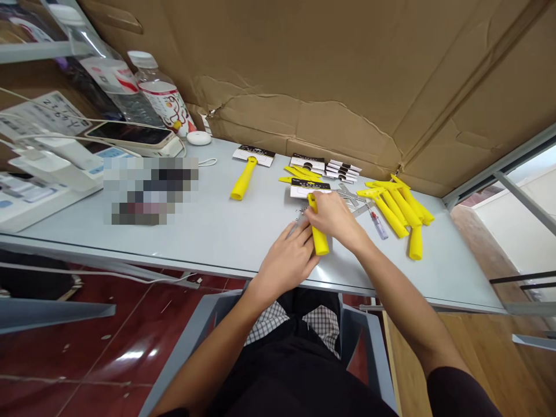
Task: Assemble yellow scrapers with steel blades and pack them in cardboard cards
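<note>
A yellow scraper handle (pixel 320 238) lies on the table in front of me, its tubular end toward me. My right hand (pixel 333 217) has its fingers closed round the upper end, at a printed card (pixel 304 187). My left hand (pixel 290 256) lies flat to the left of the handle, fingers stretched out and touching or nearly touching it. Small metal bits (pixel 299 213) show by the left fingertips. Just right of my right hand are thin metal blades (pixel 362 208) and a screwdriver (pixel 379 225) with a clear handle.
Several yellow handles (pixel 393 211) are piled at the right. Another yellow handle (pixel 244 179) with a card lies left of centre. Stacked cards (pixel 343 169) and flat yellow pieces (pixel 299 173) sit at the back. Bottles (pixel 163 95) and a phone (pixel 130 133) stand left; cardboard (pixel 278 69) walls the back.
</note>
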